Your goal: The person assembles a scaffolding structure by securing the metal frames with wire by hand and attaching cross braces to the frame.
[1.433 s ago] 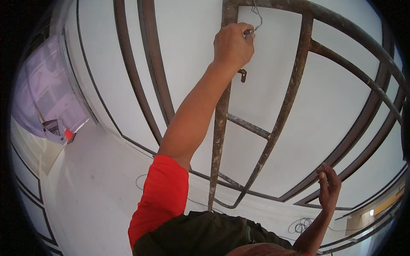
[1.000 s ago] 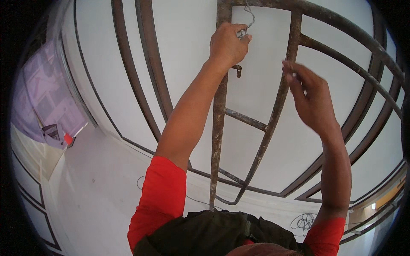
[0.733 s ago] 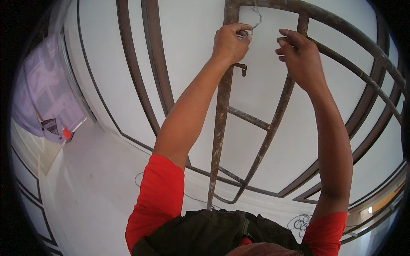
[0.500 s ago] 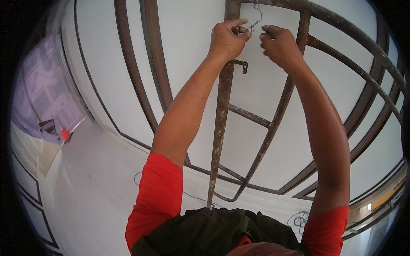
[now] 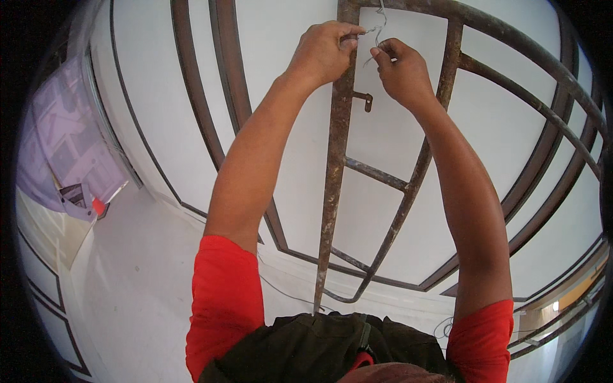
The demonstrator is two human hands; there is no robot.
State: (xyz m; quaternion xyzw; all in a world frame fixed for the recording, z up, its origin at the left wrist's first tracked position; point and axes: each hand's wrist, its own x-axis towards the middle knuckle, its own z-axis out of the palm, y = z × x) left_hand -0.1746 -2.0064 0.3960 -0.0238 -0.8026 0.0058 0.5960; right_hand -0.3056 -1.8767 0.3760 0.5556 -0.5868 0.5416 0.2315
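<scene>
A thin, twisted metal wire (image 5: 383, 14) hangs down from the top edge of the view, inside the upper corner of a rusty, paint-specked scaffold frame (image 5: 336, 137). My left hand (image 5: 324, 51) pinches one strand of it between thumb and fingertips, in front of the frame's left upright. Just to the right, my right hand (image 5: 402, 67) pinches another strand, whose loose tip sticks out below the fingers. Both arms reach up and forward, and the hands are a little apart. Where the wire is fastened above lies outside the view.
White wall panels with dark brown trim (image 5: 225, 64) stand behind the frame. A short bent bracket (image 5: 365, 100) juts from the left upright below my hands. Cable (image 5: 287, 295) lies on the pale floor (image 5: 140, 281). Purple translucent sheeting (image 5: 70, 134) hangs at the far left.
My left hand has moved left and slightly up, drawing a strand sideways. My right hand has come in leftward and now pinches the wire; before, it was apart from it.
</scene>
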